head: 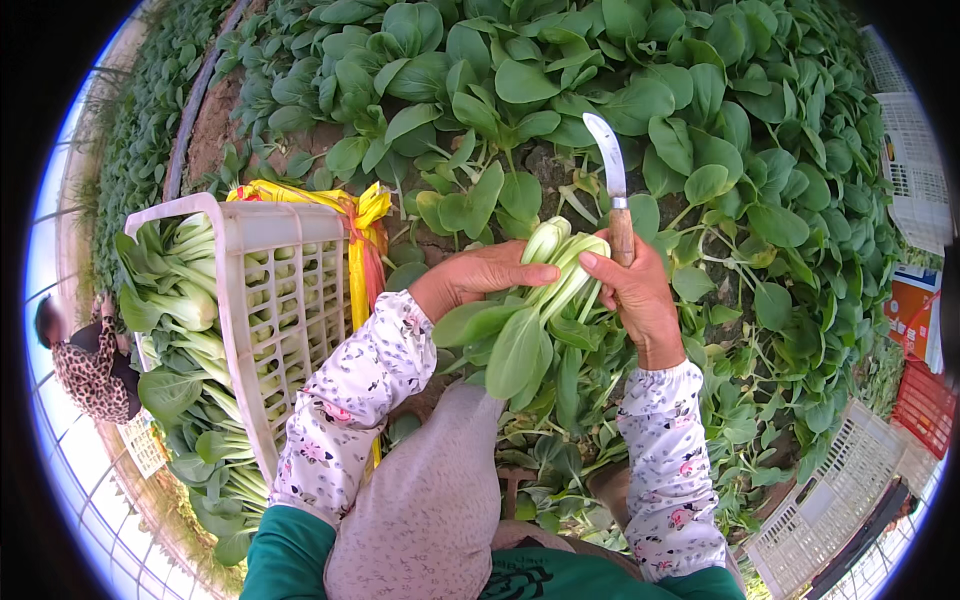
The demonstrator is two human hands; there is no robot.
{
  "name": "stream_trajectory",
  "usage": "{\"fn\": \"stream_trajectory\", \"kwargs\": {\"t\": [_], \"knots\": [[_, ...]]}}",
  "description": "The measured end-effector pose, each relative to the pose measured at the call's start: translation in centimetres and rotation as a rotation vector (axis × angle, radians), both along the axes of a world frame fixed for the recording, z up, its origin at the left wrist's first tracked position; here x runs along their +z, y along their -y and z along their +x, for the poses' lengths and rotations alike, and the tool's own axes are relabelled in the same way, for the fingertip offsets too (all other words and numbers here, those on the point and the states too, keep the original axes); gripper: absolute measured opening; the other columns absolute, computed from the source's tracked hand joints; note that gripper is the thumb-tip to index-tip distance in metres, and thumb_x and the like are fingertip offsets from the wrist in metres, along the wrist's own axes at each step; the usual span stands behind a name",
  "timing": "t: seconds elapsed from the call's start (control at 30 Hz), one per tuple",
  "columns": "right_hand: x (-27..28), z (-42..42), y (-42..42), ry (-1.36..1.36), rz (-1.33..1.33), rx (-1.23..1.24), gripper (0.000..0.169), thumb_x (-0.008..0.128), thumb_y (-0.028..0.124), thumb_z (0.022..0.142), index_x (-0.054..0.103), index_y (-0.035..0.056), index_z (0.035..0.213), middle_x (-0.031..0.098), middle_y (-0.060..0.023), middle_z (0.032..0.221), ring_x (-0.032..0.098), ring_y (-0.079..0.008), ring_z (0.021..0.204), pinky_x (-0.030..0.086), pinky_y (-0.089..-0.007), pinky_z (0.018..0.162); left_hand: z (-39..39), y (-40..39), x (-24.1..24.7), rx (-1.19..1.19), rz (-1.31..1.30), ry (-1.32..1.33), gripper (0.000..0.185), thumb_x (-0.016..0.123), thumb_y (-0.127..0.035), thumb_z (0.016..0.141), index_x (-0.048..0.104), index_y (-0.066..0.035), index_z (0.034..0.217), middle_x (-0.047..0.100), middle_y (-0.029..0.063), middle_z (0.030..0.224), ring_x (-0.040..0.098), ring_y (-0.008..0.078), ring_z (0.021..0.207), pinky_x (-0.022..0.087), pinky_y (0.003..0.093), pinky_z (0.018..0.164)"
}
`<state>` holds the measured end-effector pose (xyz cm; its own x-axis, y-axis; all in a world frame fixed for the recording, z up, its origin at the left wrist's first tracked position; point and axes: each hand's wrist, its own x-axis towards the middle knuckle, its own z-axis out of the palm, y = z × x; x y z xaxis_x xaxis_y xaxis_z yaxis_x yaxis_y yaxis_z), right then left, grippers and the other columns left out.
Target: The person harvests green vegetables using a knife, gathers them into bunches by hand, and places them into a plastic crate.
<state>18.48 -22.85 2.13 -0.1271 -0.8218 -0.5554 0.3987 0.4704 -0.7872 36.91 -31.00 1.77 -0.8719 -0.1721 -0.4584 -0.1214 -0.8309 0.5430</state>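
Two or so small heads of bok choy (551, 289) lie between my hands, with their pale stems up and their leaves hanging toward my lap. My left hand (491, 274) holds them from the left, its thumb across the stems. On the other side, my right hand (636, 292) pinches the stems with its thumb and also grips the wooden handle of a curved harvesting knife (611, 161). The blade points up, away from the stems. Close by on the left, a white plastic crate (292, 225) is tipped toward the left and filled with bok choy (187, 304).
Growing bok choy (525, 82) spreads ahead and to the right. Yellow plastic bags (364, 217) are tied at the crate. A hose or pipe (195, 101) runs at upper left. A person (90, 367) crouches far left. Several crates, including a grey-white one (832, 487) and a red one (922, 405), stand right.
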Motion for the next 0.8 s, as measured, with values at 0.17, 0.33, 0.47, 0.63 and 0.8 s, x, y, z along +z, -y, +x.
{"fn": "stream_trajectory", "kwargs": {"t": [0.17,0.33,0.47,0.63,0.8], "knots": [[-1.1,5.2,-0.1,-0.368,-0.218,-0.449,0.033,0.071,0.022,0.079,0.051,0.0009,0.095,0.052,0.0005,0.076,0.048,-0.005,0.065,0.04,-0.0203,0.056,-1.4,-2.4,2.7,0.266,0.208,0.121,0.062,0.066,-0.018,0.081,0.036,-0.011,0.135,0.053,0.0039,0.118,0.052,0.0147,0.106,0.043,0.029,0.09],[-0.8,4.6,0.4,-0.142,-0.162,-0.33,0.033,0.052,0.035,0.092,0.054,0.0018,0.091,0.049,-0.0007,0.072,0.042,-0.0043,0.051,0.034,-0.019,0.045,-1.0,-1.7,1.5,0.274,-0.037,0.192,0.054,0.066,-0.012,0.079,0.043,-0.009,0.128,0.055,0.0025,0.111,0.053,0.0123,0.099,0.043,0.0282,0.083],[-4.3,2.3,0.2,-0.248,-0.015,-0.365,0.039,0.048,0.041,0.092,0.055,0.004,0.082,0.044,0.0024,0.06,0.038,-0.0042,0.043,0.03,-0.0198,0.039,-1.4,2.7,1.8,-0.07,-0.806,0.425,0.05,0.072,-0.017,0.066,0.053,-0.001,0.109,0.061,0.0075,0.095,0.058,0.0176,0.085,0.045,0.0292,0.076],[-11.4,1.6,-0.1,-0.306,0.033,-0.156,0.036,0.049,0.04,0.091,0.057,0.0047,0.093,0.045,0.0044,0.061,0.036,-0.003,0.044,0.027,-0.0189,0.039,-5.9,6.2,2.6,-0.686,-1.898,0.489,0.039,0.067,-0.011,0.059,0.056,0.004,0.093,0.051,0.0256,0.118,0.062,0.0333,0.082,0.048,0.0389,0.07],[-13.1,3.4,4.5,-0.332,-0.07,-0.051,0.034,0.056,0.039,0.088,0.057,0.0049,0.088,0.043,0.0048,0.059,0.036,-0.004,0.045,0.031,-0.0196,0.043,-3.9,10.4,-0.8,-1.193,-2.042,1.04,0.042,0.067,-0.011,0.062,0.059,-0.003,0.102,0.036,0.0199,0.138,0.065,0.0225,0.078,0.05,0.0321,0.063]]}}
